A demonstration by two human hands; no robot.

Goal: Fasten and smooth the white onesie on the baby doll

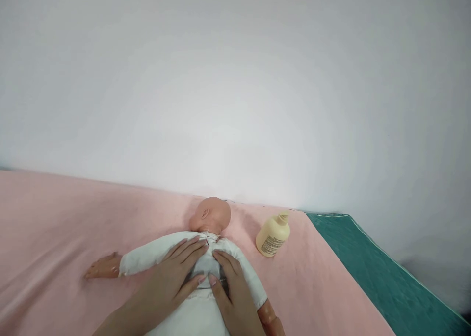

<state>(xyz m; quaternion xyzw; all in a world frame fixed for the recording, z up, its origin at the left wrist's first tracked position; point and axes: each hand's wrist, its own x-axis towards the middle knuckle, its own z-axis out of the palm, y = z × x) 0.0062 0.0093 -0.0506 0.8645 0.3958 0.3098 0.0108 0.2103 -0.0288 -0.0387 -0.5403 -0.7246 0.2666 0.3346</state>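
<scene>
A baby doll (164, 250) with a white cloth body lies face down or with its head turned to the left, its arms spread out. My left hand (180, 267) rests flat on the left side of its upper torso, fingers stretched toward the neck. On the right side of the torso lies my right hand (231, 287), its fingers also extended. Both thumbs point inward, close to each other over a greyish patch (206, 267) on the cloth. The doll's legs are out of view.
A pale yellow pump bottle (273, 235) with a printed label stands right of the doll's head. Pink cloth (91, 203) lies under everything, with a green surface (375, 262) showing at the right. A white wall (235, 90) rises behind.
</scene>
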